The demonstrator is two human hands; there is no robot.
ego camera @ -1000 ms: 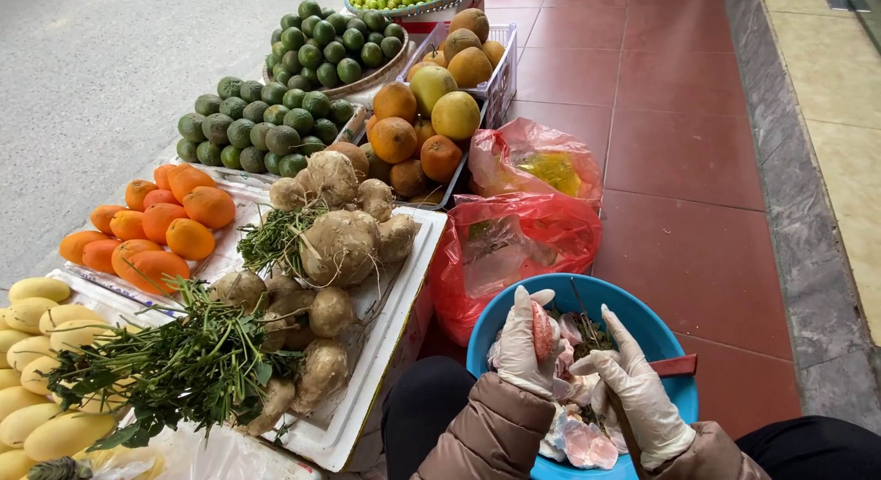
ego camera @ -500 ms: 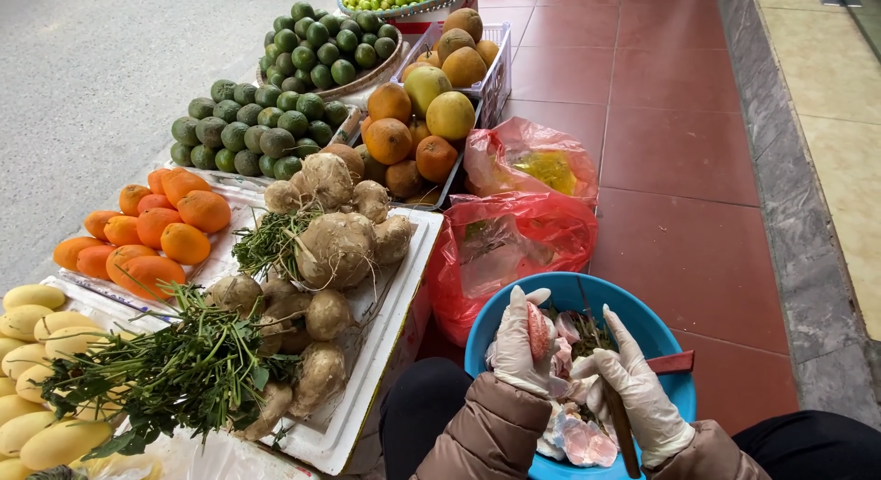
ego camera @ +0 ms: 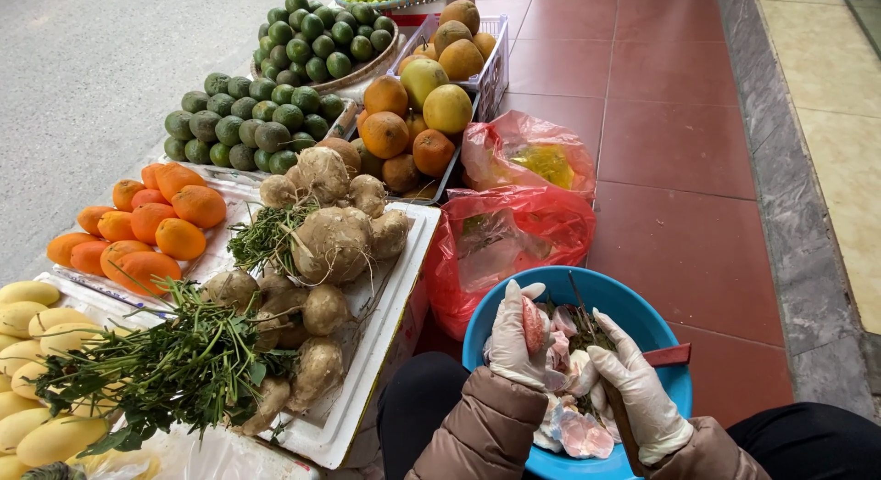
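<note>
White gloves cover both hands over a blue basin (ego camera: 496, 319) at the tile floor's near edge, so that scraps drop inside. A pink fruit piece (ego camera: 533, 322) is pinched upright in the left hand (ego camera: 516, 338), its fingers curled round it near the basin's left rim. The right hand (ego camera: 638, 393) is closed on a knife handle (ego camera: 620, 423), the blade hidden among pale peelings (ego camera: 574, 434). Red bags (ego camera: 514, 232) lie just beyond the basin, and brown tubers (ego camera: 330, 241) are heaped on a white tray (ego camera: 367, 370) to its left.
</note>
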